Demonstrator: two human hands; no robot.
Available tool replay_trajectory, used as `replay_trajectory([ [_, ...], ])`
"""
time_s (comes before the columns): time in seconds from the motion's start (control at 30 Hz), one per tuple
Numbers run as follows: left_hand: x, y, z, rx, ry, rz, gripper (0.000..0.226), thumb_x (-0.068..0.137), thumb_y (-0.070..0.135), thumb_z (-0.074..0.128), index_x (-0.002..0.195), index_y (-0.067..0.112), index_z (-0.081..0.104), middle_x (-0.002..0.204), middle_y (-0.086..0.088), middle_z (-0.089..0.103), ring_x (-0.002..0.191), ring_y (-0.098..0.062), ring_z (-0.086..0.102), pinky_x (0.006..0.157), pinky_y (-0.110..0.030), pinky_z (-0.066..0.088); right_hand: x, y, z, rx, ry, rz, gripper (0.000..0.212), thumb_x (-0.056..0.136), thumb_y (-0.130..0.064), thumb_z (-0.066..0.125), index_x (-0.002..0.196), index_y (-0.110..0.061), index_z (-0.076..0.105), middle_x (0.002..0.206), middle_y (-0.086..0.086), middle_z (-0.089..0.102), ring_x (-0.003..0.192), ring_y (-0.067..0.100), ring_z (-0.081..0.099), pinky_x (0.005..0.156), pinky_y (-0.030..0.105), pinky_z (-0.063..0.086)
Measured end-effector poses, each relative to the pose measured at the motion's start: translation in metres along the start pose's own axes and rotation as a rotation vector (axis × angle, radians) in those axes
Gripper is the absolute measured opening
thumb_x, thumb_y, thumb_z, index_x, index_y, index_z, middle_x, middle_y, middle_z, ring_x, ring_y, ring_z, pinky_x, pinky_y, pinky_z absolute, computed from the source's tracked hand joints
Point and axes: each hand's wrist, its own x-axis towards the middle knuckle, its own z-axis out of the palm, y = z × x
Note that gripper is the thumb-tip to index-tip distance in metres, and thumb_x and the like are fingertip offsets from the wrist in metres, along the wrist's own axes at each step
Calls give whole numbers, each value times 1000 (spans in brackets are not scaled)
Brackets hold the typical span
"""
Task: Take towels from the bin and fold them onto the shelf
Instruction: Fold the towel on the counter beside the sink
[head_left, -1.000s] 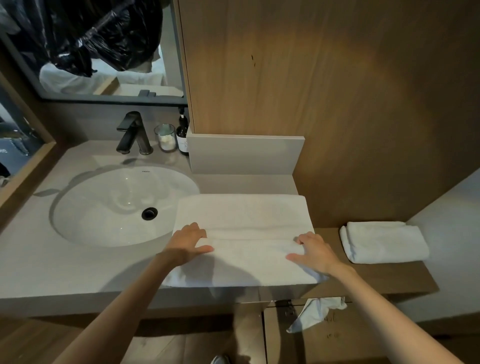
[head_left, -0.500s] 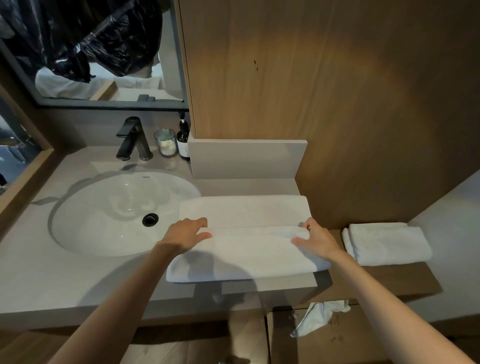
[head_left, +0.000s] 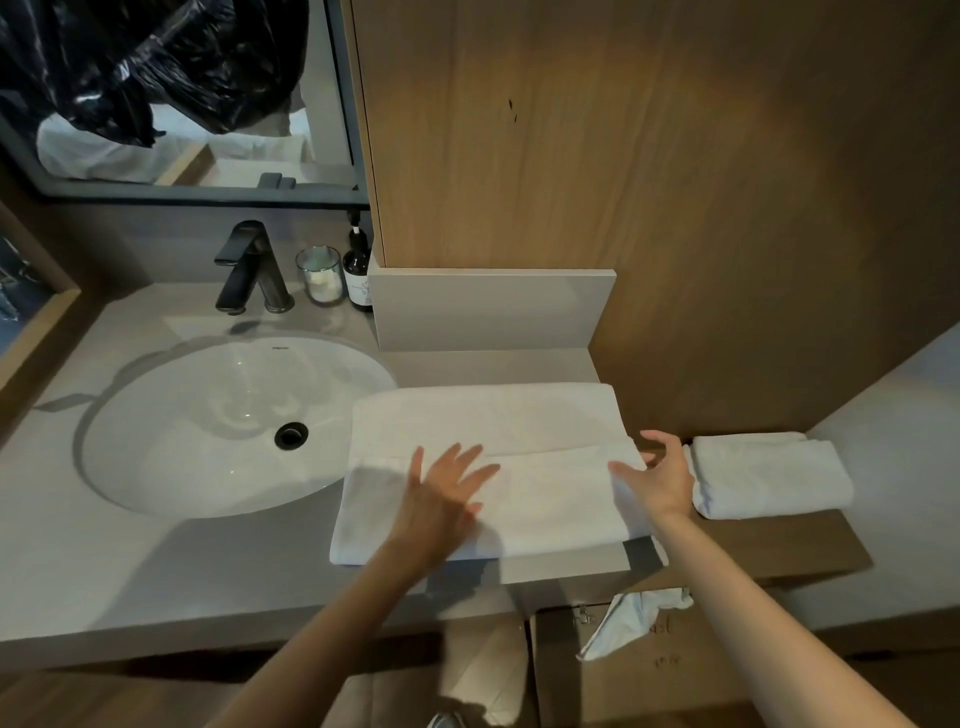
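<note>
A white towel (head_left: 519, 421) lies on the grey counter (head_left: 104, 582) right of the sink, its near part folded up over itself. My left hand (head_left: 441, 493) lies flat with spread fingers on the folded layer. At the towel's right end my right hand (head_left: 657, 478) hovers with its fingers straight and spread, gripping nothing. A second white towel (head_left: 769, 475), folded, rests on the low wooden shelf (head_left: 779, 545) to the right. Below the counter edge a white cloth (head_left: 631, 621) hangs out of a cardboard box (head_left: 675, 675).
A white oval sink (head_left: 208, 421) with a black drain fills the counter's left half. Behind it stand a black faucet (head_left: 252, 270), a glass jar (head_left: 319, 274) and a dark pump bottle (head_left: 358, 275). A wood panel wall (head_left: 675, 182) rises behind the towel.
The near part of the towel was folded away from me over the rest. Both hands then let go of the fold edge; the left now lies flat on it, the right has opened.
</note>
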Motion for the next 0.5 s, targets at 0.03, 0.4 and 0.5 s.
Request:
replay_trajectory([
  [0.03,-3,7,7,-5,-33,-1,52,87,32,64,136,30,50,147,-3,46,136,-26,43,108,-64,27,-1,1,2,1,19,-15,57,78,-16,80,126,-24,49,98,-4,59,100,24,59,89,39,52],
  [0.4,-16,14,29,4,-100,-179,57,96,47,28,150,32,24,161,6,13,149,-24,-1,110,-67,0,-52,11,55,-690,-121,-701,48,97,-13,48,141,-29,44,156,1,31,146,25,23,121,44,15],
  [0.5,-14,15,29,48,-113,-204,57,97,48,24,149,28,31,161,6,15,149,-24,-1,109,-66,1,-80,5,89,-858,-318,-709,51,101,-48,9,152,-44,12,162,-7,-7,149,25,-12,117,54,-13],
])
